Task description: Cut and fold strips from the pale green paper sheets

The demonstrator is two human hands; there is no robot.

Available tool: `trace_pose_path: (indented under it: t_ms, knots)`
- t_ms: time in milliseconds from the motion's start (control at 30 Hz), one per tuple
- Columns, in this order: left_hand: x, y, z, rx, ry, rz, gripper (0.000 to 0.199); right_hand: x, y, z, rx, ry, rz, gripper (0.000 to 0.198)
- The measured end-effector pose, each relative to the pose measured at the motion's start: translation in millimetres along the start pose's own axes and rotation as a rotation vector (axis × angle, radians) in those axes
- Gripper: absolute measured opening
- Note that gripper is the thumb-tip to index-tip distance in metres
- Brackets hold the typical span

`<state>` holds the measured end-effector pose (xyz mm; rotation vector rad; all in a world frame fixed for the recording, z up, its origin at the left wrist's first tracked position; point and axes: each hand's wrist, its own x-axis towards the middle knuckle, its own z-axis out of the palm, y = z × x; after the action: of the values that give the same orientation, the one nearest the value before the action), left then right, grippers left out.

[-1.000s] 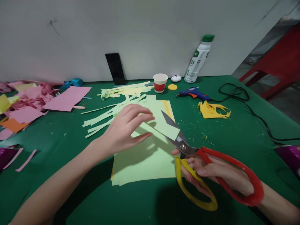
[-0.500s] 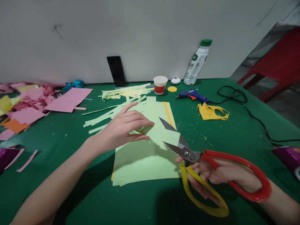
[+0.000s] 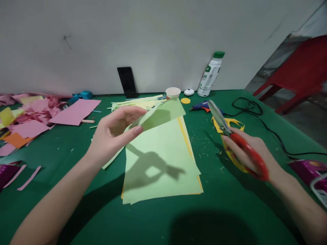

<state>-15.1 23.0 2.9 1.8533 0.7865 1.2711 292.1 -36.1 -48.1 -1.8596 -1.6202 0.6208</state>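
The scissors [image 3: 216, 115] have moved away from the green paper piece [image 3: 166, 114] — the right hand [image 3: 261, 149] is closed around their handles, near the yellow scrap [image 3: 215, 125]. The left hand [image 3: 109, 132] has the paper pinched by thumb and fingers, above the stacked sheets [image 3: 163, 187] — so cutting seems paused

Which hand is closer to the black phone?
Left. The left hand, holding pale green paper, is in front of the black phone and slightly left. The right hand, with the scissors, is farther off, well to the phone's right.
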Motion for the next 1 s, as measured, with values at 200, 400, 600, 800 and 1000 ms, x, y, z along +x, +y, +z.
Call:
trace_pose_path:
  t_ms: [200, 400, 600, 800, 1000]
  knots:
    - [2, 22, -1, -0.338, 0.189, 0.026, 0.01, 16, 20, 17, -0.671, 0.114, -0.029, 0.054]
    - [9, 12, -10, -0.386, 0.419, 0.162, 0.01, 24, 34, 31, -0.781, 0.146, -0.001, 0.038]
    - [11, 17, -16, -0.473, 0.548, 0.06, 0.005, 17, 5, 33, -0.765, 0.162, -0.113, 0.034]
    - [4, 11, 9, -0.601, 0.408, -0.187, 0.01, -6, -86, 47, 0.235, -0.535, -0.244, 0.046]
    - [0, -20, 23, -0.303, 0.016, -0.38, 0.026, -5, -113, 86, 0.752, -0.715, 0.068, 0.03]
